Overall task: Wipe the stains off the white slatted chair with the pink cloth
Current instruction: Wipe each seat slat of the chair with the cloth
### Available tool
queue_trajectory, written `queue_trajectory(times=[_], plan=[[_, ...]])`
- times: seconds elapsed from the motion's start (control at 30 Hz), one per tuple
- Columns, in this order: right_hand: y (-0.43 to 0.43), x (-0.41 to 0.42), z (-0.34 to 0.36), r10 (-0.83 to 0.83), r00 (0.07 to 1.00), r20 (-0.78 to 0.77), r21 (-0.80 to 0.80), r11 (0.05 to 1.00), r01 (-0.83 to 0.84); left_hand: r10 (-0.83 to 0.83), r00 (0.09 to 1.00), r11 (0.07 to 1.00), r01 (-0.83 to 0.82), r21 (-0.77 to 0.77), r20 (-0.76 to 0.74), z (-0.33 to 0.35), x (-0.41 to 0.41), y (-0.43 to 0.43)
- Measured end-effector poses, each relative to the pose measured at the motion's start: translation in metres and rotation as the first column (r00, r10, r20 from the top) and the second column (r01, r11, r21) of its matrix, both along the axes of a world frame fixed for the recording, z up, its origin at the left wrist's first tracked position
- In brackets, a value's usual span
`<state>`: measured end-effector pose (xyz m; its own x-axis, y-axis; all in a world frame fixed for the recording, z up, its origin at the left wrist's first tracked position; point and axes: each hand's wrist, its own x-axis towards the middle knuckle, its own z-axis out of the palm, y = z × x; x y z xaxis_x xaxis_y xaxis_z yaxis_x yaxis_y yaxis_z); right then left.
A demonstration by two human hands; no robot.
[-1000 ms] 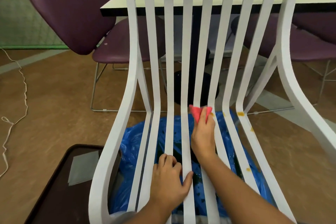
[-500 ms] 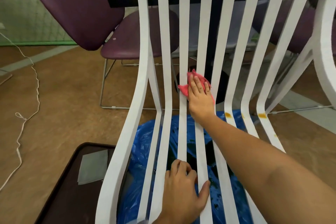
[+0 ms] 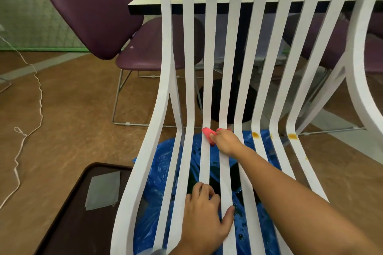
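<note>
**Pink cloth pressed at the bend of the chair slats**

The white slatted chair point(image 3: 165, 47) fills the middle of the view, its back rising toward 12 o'clock. The right hand point(image 3: 227, 141) reaches in from 5 o'clock, its fingers bunched round the pink cloth point(image 3: 208, 133) and holding it against the third and fourth slats from the left, right where the seat curves up into the back. The left hand point(image 3: 204, 215) sits low at 6 o'clock. Its fingers curl over a seat slat into the gap beyond, and its thumb lies across the next slat to the right.

At 3 o'clock of the cloth, on the same bend, two orange-brown stains point(image 3: 255, 134) mark slats further right, well apart from the cloth. A smaller spot shows lower on the outermost slat.

Blue plastic sheeting point(image 3: 163, 163) lies under the seat. A dark tray point(image 3: 68, 223) with a grey sheet point(image 3: 103, 190) on it sits at 8 o'clock. Behind the chair stand a purple chair point(image 3: 91, 6) at 10 o'clock and a table point(image 3: 149, 0) at 12 o'clock. A white cord point(image 3: 39, 97) trails over the floor at 9 o'clock.
</note>
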<state>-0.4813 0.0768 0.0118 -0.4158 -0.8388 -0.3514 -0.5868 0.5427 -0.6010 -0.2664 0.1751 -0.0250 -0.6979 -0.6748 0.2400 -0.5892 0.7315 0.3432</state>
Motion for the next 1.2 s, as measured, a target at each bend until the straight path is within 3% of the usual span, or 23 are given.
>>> queue_trajectory(times=[0.07,0.13,0.2,0.23,0.33,0.43,0.57,0.7,0.9,1.03,1.13,1.2], plan=[[0.005,0.007,-0.003,-0.202,0.97,0.134,-0.209,0.951,0.227,-0.005,1.0,1.0,0.005,-0.003,0.012,-0.001,0.0,0.0],[0.004,0.013,-0.007,-0.353,0.916,0.193,-0.505,0.764,0.401,-0.002,1.0,1.0,0.003,-0.011,0.019,0.0,0.0,-0.001],[-0.01,0.015,-0.001,-0.306,0.922,0.236,-0.689,0.616,0.381,-0.004,1.0,1.0,0.004,0.006,0.012,0.0,-0.001,-0.002],[-0.021,0.012,0.006,-0.252,0.951,0.178,-0.709,0.637,0.301,-0.005,1.0,1.0,0.005,0.011,0.014,0.0,-0.002,-0.002],[-0.052,0.004,0.025,-0.073,0.964,-0.257,-0.509,0.858,-0.07,0.002,0.999,1.0,-0.003,0.024,0.045,-0.001,-0.001,-0.002],[-0.048,-0.006,0.012,0.078,0.92,-0.383,-0.302,0.931,-0.204,0.005,0.998,0.999,-0.008,0.044,0.064,0.001,-0.001,-0.002],[-0.008,-0.001,-0.033,0.209,0.941,-0.266,-0.195,0.945,-0.264,0.005,0.997,0.999,-0.01,0.05,0.083,0.003,-0.002,-0.001],[0.007,0.011,-0.027,0.244,0.942,-0.229,-0.134,0.951,-0.279,0.005,0.996,0.998,-0.01,0.057,0.085,0.003,-0.001,-0.001],[0.059,0.04,0.003,0.185,0.982,0.033,-0.095,0.979,-0.181,0.01,0.996,0.997,-0.017,0.07,0.092,0.004,-0.001,0.0],[0.087,0.039,0.007,0.063,0.912,0.406,-0.056,0.997,-0.044,0.02,0.999,0.997,-0.022,0.074,0.025,0.003,0.0,-0.001],[0.101,0.026,0.034,0.046,0.882,0.468,-0.019,0.999,-0.042,0.023,1.0,0.999,-0.023,0.044,0.002,0.003,0.002,0.001],[0.116,0.02,0.058,-0.017,0.862,0.507,-0.102,0.992,0.08,0.033,0.999,0.999,-0.034,0.038,0.032,0.004,0.003,0.001]])
